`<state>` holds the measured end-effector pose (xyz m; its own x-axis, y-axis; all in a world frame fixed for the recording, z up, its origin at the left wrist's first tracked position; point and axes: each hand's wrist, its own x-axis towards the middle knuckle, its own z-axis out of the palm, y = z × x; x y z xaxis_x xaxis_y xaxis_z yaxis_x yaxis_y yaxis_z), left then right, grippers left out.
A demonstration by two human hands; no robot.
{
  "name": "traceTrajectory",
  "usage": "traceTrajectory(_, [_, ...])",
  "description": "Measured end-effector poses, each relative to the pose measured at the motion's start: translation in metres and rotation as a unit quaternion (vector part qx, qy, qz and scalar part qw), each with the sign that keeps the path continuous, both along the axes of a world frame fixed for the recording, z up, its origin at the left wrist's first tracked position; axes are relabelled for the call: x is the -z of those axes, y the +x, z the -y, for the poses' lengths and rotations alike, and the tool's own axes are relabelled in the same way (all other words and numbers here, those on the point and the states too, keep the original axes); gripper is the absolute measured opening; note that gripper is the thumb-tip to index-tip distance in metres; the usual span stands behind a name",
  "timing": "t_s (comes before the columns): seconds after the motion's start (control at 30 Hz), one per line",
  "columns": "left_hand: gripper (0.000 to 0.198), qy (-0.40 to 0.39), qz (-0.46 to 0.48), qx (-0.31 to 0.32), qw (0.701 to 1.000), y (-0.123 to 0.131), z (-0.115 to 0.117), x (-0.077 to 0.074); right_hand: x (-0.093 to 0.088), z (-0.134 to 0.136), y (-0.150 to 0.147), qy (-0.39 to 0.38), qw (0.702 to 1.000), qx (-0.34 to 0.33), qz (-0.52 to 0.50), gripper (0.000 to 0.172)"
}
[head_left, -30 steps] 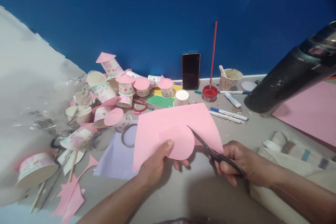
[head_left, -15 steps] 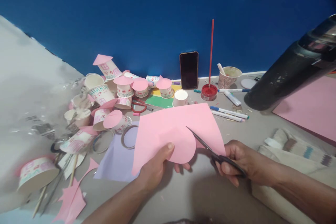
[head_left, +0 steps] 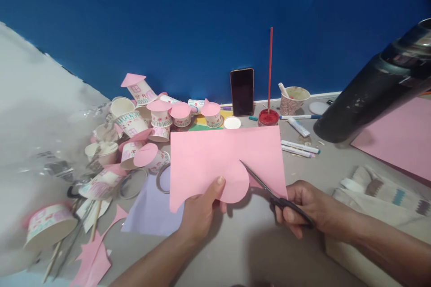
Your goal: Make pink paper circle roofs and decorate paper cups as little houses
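A sheet of pink paper (head_left: 202,157) is pinched in my left hand (head_left: 202,208), thumb on top and the other fingers underneath. Its lower edge has a rounded, partly cut lobe beside my thumb. My right hand (head_left: 299,210) is closed round the black handles of a pair of scissors (head_left: 261,183). The blades lie along the curved cut, their tip on the paper at the upper right of the lobe. My right fingers are close to the sheet's lower right corner; whether they touch it I cannot tell.
Decorated paper cups (head_left: 160,114) with pink cone tops crowd the left. Behind the sheet stand a phone (head_left: 242,92) and a red pot (head_left: 268,117) with an upright stick. Markers (head_left: 299,145) lie to the right, near a large dark flask (head_left: 363,85) and a cloth (head_left: 370,219). Pink scraps (head_left: 92,260) lie lower left.
The pink sheet has turned and shifted slightly, its top edge now more level and covering more of the white cup. My left fingers show less below the lobe. The scissors have barely moved.
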<state>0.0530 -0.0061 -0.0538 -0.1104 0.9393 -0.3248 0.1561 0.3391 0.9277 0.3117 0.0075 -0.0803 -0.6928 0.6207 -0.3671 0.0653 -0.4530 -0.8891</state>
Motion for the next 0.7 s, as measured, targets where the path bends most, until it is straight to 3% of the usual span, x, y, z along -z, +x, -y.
traceTrajectory(0.23, [0.065,-0.021,-0.092,-0.02,0.995,-0.0004,-0.0039,-0.0076,-0.0048,0.0033,-0.0021,-0.054,0.997,-0.006,-0.051,0.07])
traceTrajectory(0.5, [0.067,-0.024,-0.095,0.023,0.995,-0.0027,0.0001,-0.0029,-0.0041,0.0019,0.0011,-0.022,0.998,-0.022,-0.049,0.067])
traceTrajectory(0.7, [0.068,-0.026,-0.042,0.063,0.997,-0.0043,0.0013,0.0018,0.0016,0.0027,0.0034,0.01,0.999,-0.019,-0.032,0.065])
